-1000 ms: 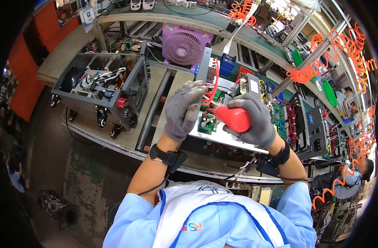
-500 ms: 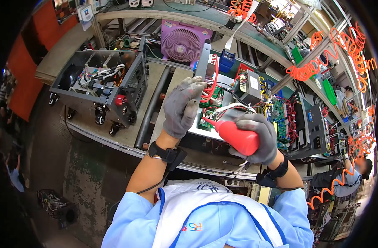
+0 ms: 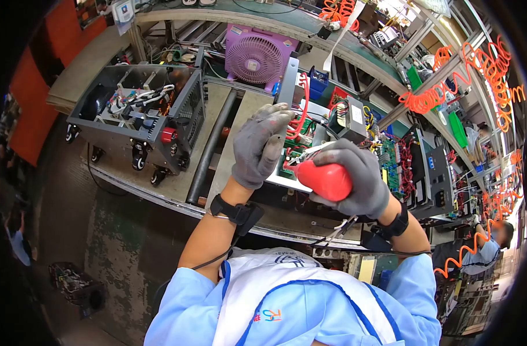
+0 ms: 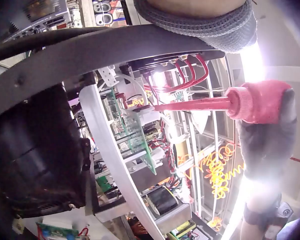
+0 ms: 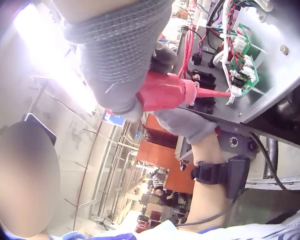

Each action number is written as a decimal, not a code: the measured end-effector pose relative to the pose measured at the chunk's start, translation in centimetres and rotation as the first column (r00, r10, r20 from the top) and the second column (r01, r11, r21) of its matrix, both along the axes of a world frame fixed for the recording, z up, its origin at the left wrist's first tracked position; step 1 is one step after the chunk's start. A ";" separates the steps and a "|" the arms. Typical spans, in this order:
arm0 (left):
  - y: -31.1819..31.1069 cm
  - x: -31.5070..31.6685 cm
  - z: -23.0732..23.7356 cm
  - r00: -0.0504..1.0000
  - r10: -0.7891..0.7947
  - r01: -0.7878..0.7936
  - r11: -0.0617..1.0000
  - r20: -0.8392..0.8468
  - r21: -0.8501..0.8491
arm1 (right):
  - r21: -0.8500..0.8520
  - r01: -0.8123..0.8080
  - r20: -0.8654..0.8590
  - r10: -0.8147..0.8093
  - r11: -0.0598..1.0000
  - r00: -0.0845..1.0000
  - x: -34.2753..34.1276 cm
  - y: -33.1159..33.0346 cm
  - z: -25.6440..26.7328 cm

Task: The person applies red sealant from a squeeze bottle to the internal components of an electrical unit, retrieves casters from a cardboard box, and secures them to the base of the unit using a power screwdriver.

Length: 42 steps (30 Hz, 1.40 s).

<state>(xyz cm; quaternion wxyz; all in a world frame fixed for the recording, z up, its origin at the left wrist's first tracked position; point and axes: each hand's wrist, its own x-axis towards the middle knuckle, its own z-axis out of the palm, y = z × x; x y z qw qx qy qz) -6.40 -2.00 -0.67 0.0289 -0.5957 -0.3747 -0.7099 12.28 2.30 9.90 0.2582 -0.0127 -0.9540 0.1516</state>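
My gloved right hand (image 3: 362,179) grips a red squeeze bottle (image 3: 327,180) with a long thin nozzle, its fingers wrapped round the body. In the right wrist view the nozzle (image 5: 210,93) points at a white connector (image 5: 236,92) on a small green circuit board (image 5: 249,80), with the tip right at the connector. My gloved left hand (image 3: 256,149) is at the left side of the opened electrical chassis, fingers together and mostly straight, beside the board and the red cables (image 3: 303,109). Nothing shows in its grasp.
A second black unit on casters (image 3: 139,115) stands left of the rollers (image 3: 217,144). Behind the chassis are a purple fan (image 3: 255,57) and a blue bin (image 3: 318,81). Orange coiled hoses (image 3: 422,99) hang at the right, where another person (image 3: 482,251) works.
The red bottle in my right hand swung down and toward me half a second ago, then came back up near the board. My left hand stays almost where it was.
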 end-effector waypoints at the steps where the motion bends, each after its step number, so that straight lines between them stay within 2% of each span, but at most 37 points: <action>1: 0.0 0.0 -0.1 1.000 0.000 0.000 1.000 0.003 0.001 | 0.038 -0.002 -0.017 0.003 0.999 1.000 0.2 -0.2 -0.3; 3: 0.0 0.0 -0.1 1.000 -0.006 0.006 1.000 0.007 -0.004 | 0.065 -0.025 -0.066 0.029 0.998 0.997 0.4 -0.3 -0.8; 8: 0.1 -0.1 -0.2 1.000 -0.017 0.017 1.000 0.001 0.003 | 0.106 -0.027 -0.061 0.033 0.994 0.998 1.4 -1.4 -1.9; 11: 0.2 0.3 0.0 0.999 -0.007 0.006 1.000 0.041 0.017 | 0.330 -0.153 0.137 0.113 0.931 0.984 2.4 -2.5 -3.4; 12: 0.2 0.5 0.2 0.997 0.017 -0.020 0.999 0.071 0.038 | 0.441 -0.181 0.139 0.132 0.879 0.981 2.5 -3.2 -3.9; 14: 0.1 0.5 0.1 0.999 0.007 -0.008 1.000 0.041 0.012 | 0.557 -0.163 0.075 0.147 0.814 0.986 2.7 -4.1 -5.2; 16: 0.1 0.8 0.0 0.994 -0.033 0.030 0.999 0.103 0.034 | 0.556 -0.120 0.049 0.111 0.823 0.993 3.5 -4.4 -5.5; 18: -0.2 0.9 0.3 0.991 -0.037 0.040 0.999 0.127 -0.017 | 0.555 -0.081 0.023 0.083 0.828 0.996 4.5 -4.6 -5.7; 20: -0.3 0.8 0.5 0.998 0.024 -0.022 0.999 0.058 -0.026 | 0.274 0.093 -0.110 -0.065 0.957 0.992 6.6 -4.3 -5.9; 21: -0.3 0.9 0.5 0.998 0.029 -0.028 0.999 0.055 -0.021 | 0.086 0.185 -0.182 -0.167 0.979 0.969 7.6 -4.4 -6.2; 22: -0.3 0.9 0.4 0.999 0.018 -0.017 0.999 0.043 -0.028 | -0.074 0.313 -0.257 -0.321 0.947 0.912 8.6 -4.9 -6.9; 24: -0.1 1.0 0.3 0.998 0.056 -0.056 0.998 0.016 -0.011 | -0.413 0.386 -0.416 -0.548 0.825 0.725 9.2 -5.1 -8.6; 26: -0.2 1.2 0.2 0.996 0.077 -0.078 0.997 -0.041 -0.021 | -0.654 0.481 -0.264 -0.772 0.584 0.579 9.8 -5.3 -9.9; 28: -0.1 1.4 0.1 0.996 0.091 -0.091 0.995 -0.007 -0.038 | -0.759 0.417 -0.251 -0.816 0.500 0.521 9.8 -5.0 -11.6; 32: 0.0 2.2 0.3 0.986 0.164 -0.164 0.984 -0.001 -0.064 | -0.753 0.379 -0.309 -0.798 0.538 0.517 8.9 -4.5 -13.4; 33: 0.0 2.7 0.5 0.985 0.166 -0.162 0.984 0.040 -0.075 | -0.772 0.369 -0.309 -0.813 0.518 0.494 8.6 -4.5 -13.7; 35: 0.1 2.8 0.5 0.984 0.179 -0.178 0.980 0.011 -0.089 | -0.730 0.375 -0.354 -0.786 0.571 0.507 8.2 -4.2 -14.0; 39: -0.1 3.2 0.8 0.974 0.226 -0.225 0.967 -0.008 -0.116 | -0.751 0.304 -0.395 -0.768 0.586 0.504 7.7 -3.5 -15.0; 41: -0.2 3.2 0.9 0.972 0.234 -0.234 0.965 -0.013 -0.115 | -0.677 0.345 -0.450 -0.737 0.650 0.504 7.6 -3.3 -15.1; 42: -0.2 3.2 0.9 0.961 0.272 -0.275 0.954 -0.043 -0.122 | -0.683 0.341 -0.450 -0.740 0.646 0.500 7.6 -3.2 -15.2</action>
